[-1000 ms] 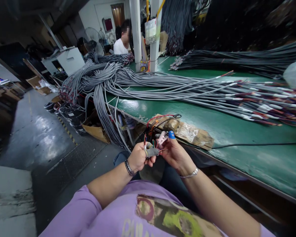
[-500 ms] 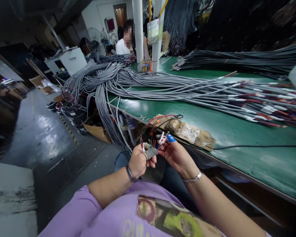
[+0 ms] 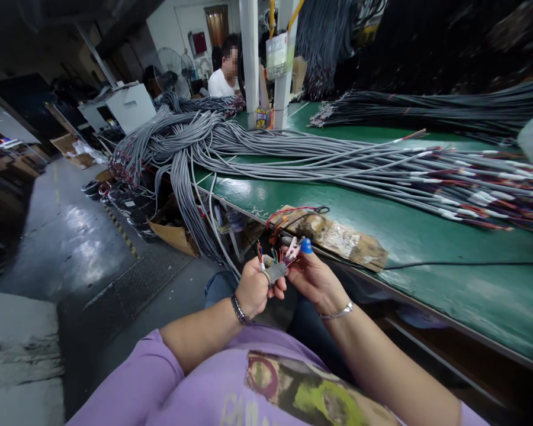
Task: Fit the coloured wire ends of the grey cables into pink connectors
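My left hand (image 3: pixel 255 287) is closed around the end of a cable. Its thumb wears a grey cover with a yellowish edge. Thin coloured wires (image 3: pixel 277 255) with bare copper-coloured tips fan out above that thumb, and another small bunch of wires (image 3: pixel 260 253) stands up beside the knuckles. Close on the right, my right hand (image 3: pixel 315 278) has its fingers bent in, and its thumb wears a blue cover (image 3: pixel 306 246). Between its thumb and fingers sits a small pale pink clip-like piece (image 3: pixel 293 249), next to the wire tips. Its exact kind is too small to tell.
Long grey cables (image 3: pixel 266 148) with stripped ends lie across the green table (image 3: pixel 462 278). Darker cables (image 3: pixel 404 109) lie behind. A taped cardboard piece (image 3: pixel 355 245) sits at the near edge. An open carton (image 3: pixel 173 231) stands below. Another person (image 3: pixel 222 74) sits beyond the pillars.
My left hand has shifted slightly right and the wires have turned a little. The right thumb has moved slightly left, closer to the pink piece. Both hands keep their grip.
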`<state>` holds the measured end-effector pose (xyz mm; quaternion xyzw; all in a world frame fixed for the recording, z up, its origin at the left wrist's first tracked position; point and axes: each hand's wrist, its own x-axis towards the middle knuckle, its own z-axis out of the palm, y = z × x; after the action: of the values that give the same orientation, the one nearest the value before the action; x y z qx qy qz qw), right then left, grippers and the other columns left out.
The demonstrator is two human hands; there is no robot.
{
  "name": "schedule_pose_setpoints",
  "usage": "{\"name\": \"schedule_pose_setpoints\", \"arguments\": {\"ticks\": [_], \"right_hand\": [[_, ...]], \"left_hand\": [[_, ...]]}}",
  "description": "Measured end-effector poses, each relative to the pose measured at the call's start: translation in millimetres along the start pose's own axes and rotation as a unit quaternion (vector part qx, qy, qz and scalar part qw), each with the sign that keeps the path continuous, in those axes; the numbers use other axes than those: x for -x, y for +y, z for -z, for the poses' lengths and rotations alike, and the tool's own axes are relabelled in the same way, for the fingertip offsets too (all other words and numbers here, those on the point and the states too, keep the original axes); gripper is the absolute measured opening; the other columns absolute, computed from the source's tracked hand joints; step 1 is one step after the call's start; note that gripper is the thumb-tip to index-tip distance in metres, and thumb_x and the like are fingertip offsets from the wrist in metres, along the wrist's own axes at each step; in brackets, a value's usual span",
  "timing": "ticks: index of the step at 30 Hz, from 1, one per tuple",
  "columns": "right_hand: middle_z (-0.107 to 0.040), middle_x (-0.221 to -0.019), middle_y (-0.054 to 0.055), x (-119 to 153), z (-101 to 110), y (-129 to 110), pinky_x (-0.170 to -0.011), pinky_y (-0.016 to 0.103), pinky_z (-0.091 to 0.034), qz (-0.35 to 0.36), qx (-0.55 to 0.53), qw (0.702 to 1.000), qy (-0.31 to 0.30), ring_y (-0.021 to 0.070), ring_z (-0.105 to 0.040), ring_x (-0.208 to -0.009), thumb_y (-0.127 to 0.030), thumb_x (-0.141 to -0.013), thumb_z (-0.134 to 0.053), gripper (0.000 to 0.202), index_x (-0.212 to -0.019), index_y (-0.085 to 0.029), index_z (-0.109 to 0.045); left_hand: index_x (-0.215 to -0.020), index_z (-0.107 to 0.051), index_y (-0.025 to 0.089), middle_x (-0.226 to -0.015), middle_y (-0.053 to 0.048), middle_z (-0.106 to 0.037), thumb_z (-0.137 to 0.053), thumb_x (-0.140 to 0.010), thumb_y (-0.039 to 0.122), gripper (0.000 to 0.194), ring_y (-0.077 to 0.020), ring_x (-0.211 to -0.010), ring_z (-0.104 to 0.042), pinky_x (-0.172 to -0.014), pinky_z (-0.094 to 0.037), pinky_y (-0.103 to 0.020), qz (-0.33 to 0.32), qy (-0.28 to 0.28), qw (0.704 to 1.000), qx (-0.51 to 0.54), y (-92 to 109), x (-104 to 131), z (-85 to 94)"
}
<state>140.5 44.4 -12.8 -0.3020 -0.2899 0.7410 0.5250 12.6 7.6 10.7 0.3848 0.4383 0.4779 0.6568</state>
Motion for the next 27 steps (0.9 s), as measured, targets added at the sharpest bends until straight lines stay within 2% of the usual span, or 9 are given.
{"name": "schedule_pose_setpoints", "arguments": {"ticks": [3,8,11,14,16,20,22,27], "right_hand": [[-0.066,-0.062,0.002,-1,-1,3,-0.053,0.032,-0.048,-0.013,-0.038,0.999,0.028,0.0179,-0.056,-0.055,-0.065,-0.065,-0.069,0.043,-0.072,-0.022,-0.069],[-0.068,-0.071,0.003,5,-2,3,-0.057,0.034,-0.050,-0.029,-0.072,0.997,0.006,0.0194,-0.060,-0.060,-0.067,-0.070,-0.063,0.044,-0.077,-0.023,-0.068],[-0.069,-0.078,0.005,14,2,-1,-0.059,0.033,-0.051,-0.053,-0.060,0.997,-0.014,0.0181,-0.061,-0.063,-0.072,-0.069,-0.059,0.052,-0.082,-0.022,-0.068],[-0.068,-0.080,0.006,26,7,-3,-0.064,0.032,-0.052,-0.074,-0.005,0.997,-0.032,0.0170,-0.062,-0.067,-0.070,-0.065,-0.065,0.054,-0.083,-0.020,-0.070],[-0.067,-0.077,0.005,33,7,-2,-0.065,0.030,-0.051,-0.065,0.048,0.996,-0.027,0.0154,-0.060,-0.066,-0.061,-0.063,-0.073,0.045,-0.080,-0.019,-0.071],[-0.066,-0.070,0.002,41,3,1,-0.061,0.026,-0.045,0.025,0.178,0.984,0.015,0.0123,-0.053,-0.061,-0.040,-0.064,-0.081,0.026,-0.074,-0.019,-0.071],[-0.067,-0.069,0.002,42,1,-1,-0.064,0.028,-0.045,0.055,0.236,0.970,0.007,0.0148,-0.055,-0.064,-0.039,-0.066,-0.079,0.022,-0.072,-0.020,-0.071],[-0.070,-0.071,0.003,40,0,-8,-0.068,0.032,-0.046,0.059,0.319,0.944,-0.052,0.0190,-0.058,-0.067,-0.041,-0.068,-0.076,0.021,-0.072,-0.021,-0.072]], "left_hand": [[-0.066,-0.045,0.017,-0.045,0.004,-0.056,-0.072,-0.064,0.044,0.038,-0.0069,-0.031,-0.048,-0.030,-0.021,-0.016,0.004,-0.003,1.000,-0.006,-2,-2,-0.5],[-0.065,-0.046,0.017,-0.046,0.004,-0.056,-0.072,-0.065,0.043,0.037,-0.0070,-0.031,-0.048,-0.031,-0.021,-0.017,-0.002,-0.002,1.000,-0.008,-2,1,0.2],[-0.067,-0.045,0.017,-0.046,0.004,-0.057,-0.071,-0.066,0.042,0.036,-0.0071,-0.031,-0.048,-0.030,-0.021,-0.017,-0.006,0.000,1.000,-0.007,-2,4,4.2],[-0.068,-0.047,0.017,-0.046,0.004,-0.057,-0.071,-0.067,0.042,0.035,-0.0070,-0.031,-0.048,-0.031,-0.022,-0.016,-0.010,0.001,1.000,-0.024,-5,7,9.4],[-0.068,-0.048,0.016,-0.047,0.004,-0.057,-0.070,-0.068,0.043,0.035,-0.0068,-0.032,-0.048,-0.031,-0.023,-0.016,-0.013,0.001,0.999,-0.042,-9,8,12.2],[-0.069,-0.050,0.015,-0.049,0.003,-0.058,-0.069,-0.069,0.046,0.036,-0.0066,-0.034,-0.049,-0.032,-0.026,-0.016,-0.012,-0.023,0.997,-0.079,-16,9,15.4],[-0.070,-0.052,0.015,-0.051,0.002,-0.059,-0.071,-0.067,0.046,0.036,-0.0076,-0.036,-0.052,-0.033,-0.028,-0.016,0.011,-0.049,0.994,-0.102,-17,9,16.5],[-0.072,-0.054,0.014,-0.053,-0.001,-0.062,-0.073,-0.062,0.043,0.036,-0.0109,-0.040,-0.057,-0.033,-0.030,-0.016,0.081,-0.115,0.980,-0.143,-14,8,19.8]]}}
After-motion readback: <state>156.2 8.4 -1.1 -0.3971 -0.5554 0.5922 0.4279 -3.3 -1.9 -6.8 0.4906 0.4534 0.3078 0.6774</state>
